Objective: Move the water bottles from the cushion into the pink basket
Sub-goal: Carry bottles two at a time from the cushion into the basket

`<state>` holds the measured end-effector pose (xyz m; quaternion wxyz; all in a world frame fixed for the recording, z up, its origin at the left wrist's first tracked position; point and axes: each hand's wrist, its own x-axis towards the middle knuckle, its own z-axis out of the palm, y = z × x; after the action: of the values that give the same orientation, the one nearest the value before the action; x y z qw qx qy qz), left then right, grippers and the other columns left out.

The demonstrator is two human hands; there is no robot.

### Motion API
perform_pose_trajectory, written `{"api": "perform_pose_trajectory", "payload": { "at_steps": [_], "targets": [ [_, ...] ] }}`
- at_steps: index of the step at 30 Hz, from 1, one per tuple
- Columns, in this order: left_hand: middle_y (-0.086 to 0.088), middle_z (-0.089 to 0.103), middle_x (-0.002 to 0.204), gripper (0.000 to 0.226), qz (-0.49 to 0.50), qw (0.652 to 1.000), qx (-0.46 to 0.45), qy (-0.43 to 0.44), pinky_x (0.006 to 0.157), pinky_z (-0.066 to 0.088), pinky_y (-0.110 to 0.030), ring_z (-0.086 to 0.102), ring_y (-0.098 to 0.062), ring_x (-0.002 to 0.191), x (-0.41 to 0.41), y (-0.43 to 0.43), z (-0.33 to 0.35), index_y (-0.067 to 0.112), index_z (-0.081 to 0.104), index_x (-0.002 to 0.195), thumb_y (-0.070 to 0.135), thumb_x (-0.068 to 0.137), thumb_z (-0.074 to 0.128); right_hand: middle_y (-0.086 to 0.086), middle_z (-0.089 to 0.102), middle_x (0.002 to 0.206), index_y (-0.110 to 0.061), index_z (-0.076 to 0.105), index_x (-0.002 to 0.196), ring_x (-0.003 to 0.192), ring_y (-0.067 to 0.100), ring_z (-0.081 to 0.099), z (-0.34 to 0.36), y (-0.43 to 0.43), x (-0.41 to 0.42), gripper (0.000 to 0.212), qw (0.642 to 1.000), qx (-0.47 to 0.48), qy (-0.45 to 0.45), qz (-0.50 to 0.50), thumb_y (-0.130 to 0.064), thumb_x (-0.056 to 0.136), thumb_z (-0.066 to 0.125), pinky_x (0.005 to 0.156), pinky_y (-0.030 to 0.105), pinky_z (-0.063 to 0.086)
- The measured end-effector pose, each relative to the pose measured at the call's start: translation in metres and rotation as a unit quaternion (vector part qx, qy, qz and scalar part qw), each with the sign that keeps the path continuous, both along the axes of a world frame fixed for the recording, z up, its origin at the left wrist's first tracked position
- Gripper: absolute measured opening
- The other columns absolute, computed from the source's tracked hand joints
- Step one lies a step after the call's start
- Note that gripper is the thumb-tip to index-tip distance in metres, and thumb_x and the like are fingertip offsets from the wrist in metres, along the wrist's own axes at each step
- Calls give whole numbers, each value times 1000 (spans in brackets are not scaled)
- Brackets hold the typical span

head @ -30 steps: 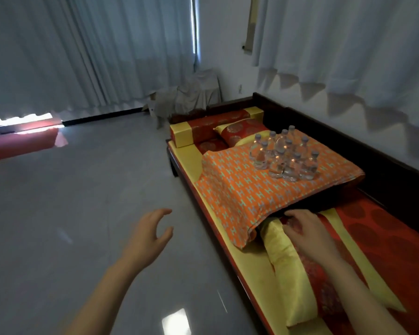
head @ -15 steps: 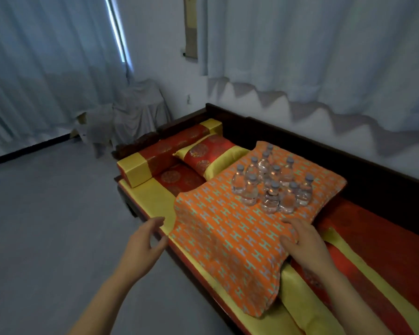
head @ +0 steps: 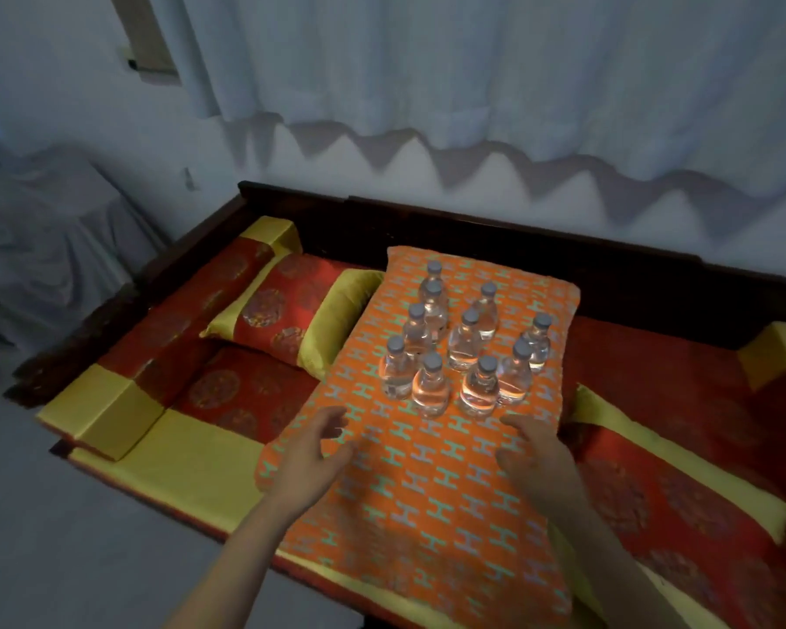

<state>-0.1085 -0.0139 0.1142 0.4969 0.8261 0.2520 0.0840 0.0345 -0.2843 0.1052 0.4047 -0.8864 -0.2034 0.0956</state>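
**Hands reach toward the bottles, none taken yet**

While all the water bottles (head: 464,347) stand upright in a tight group on the far half of the orange cushion (head: 427,492), the task is, as I judge, only at its first reach. I count about ten bottles, with grey caps. The pink basket is not in view, so the next move calls for gripping a bottle of the near row and then finding the basket. The left hand (head: 312,451) hovers over the cushion's near left part, fingers spread and curled, empty. The right hand (head: 534,451) is just in front of the nearest bottles, palm down, open, holding nothing. The cushion lies on a red and yellow daybed (head: 187,460).
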Motion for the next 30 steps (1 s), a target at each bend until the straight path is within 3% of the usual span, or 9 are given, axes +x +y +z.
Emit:
{"api": "perform_pose_trajectory", "payload": {
  "at_steps": [2, 5, 8, 11, 14, 16, 19, 24, 30],
  "targets": [
    [-1, 68, 105, 40, 4, 997, -70, -13, 83, 45, -17, 61, 10, 90, 25, 16, -15, 20, 58, 114, 18, 77, 73, 0, 57, 119, -14, 60, 123, 113, 26, 57, -20, 19, 7, 58, 998, 27, 47, -37, -32, 70, 71, 98, 41, 47],
    [-8, 69, 109, 48, 24, 987, -154, -32, 85, 53, -23, 67, -7, 95, 61, 47, -33, 16, 59, 115, 20, 69, 72, 2, 50, 137, -25, 47, 135, 124, 18, 50, -38, 54, 16, 76, 984, 98, 117, -92, -20, 69, 85, 95, 24, 43],
    [0, 67, 115, 70, 16, 983, -181, -29, 89, 52, -23, 65, -8, 103, 89, 72, -52, 19, 55, 122, 32, 58, 81, -4, 46, 145, -42, 43, 133, 132, 12, 45, -56, 85, 27, 80, 978, 135, 116, -108, -37, 64, 83, 105, 34, 41],
    [3, 61, 122, 87, -14, 979, -201, 0, 88, 49, -14, 60, -1, 108, 119, 84, -77, 23, 49, 127, 34, 52, 90, -13, 47, 144, -37, 43, 139, 131, 7, 45, -83, 109, 40, 85, 974, 136, 128, -129, -41, 63, 82, 105, 42, 44],
    [10, 56, 125, 86, -43, 977, -207, 9, 90, 47, -12, 55, 4, 113, 148, 88, -96, 31, 47, 125, 28, 51, 92, -22, 49, 132, -48, 42, 129, 122, -4, 47, -98, 128, 55, 86, 969, 124, 136, -163, -19, 62, 89, 95, 17, 43],
    [16, 55, 122, 81, -82, 973, -214, 8, 87, 46, -11, 55, 13, 107, 171, 90, -110, 33, 46, 122, 7, 58, 88, -23, 50, 126, -44, 43, 123, 114, -15, 47, -107, 144, 64, 82, 966, 129, 132, -183, -12, 62, 87, 84, 3, 39],
    [11, 54, 126, 84, -135, 969, -208, 19, 87, 47, -13, 56, 8, 110, 197, 95, -126, 24, 43, 130, -4, 62, 83, -13, 55, 132, -33, 45, 132, 119, -4, 52, -118, 158, 69, 76, 965, 131, 111, -196, -19, 65, 79, 92, 14, 44],
    [10, 60, 126, 89, -208, 964, -159, 49, 95, 51, -40, 60, -10, 113, 216, 106, -148, 35, 45, 129, 29, 52, 88, 0, 61, 129, -18, 46, 135, 116, 11, 59, -134, 174, 73, 74, 956, 143, 125, -224, -7, 69, 77, 96, 34, 50],
    [10, 62, 119, 83, -237, 961, -128, 64, 91, 51, -32, 61, -9, 108, 229, 107, -150, 39, 47, 121, 24, 52, 92, 1, 63, 123, -26, 49, 131, 110, 13, 63, -141, 181, 74, 71, 946, 164, 129, -249, -2, 71, 79, 87, 39, 55]
  ]
}}
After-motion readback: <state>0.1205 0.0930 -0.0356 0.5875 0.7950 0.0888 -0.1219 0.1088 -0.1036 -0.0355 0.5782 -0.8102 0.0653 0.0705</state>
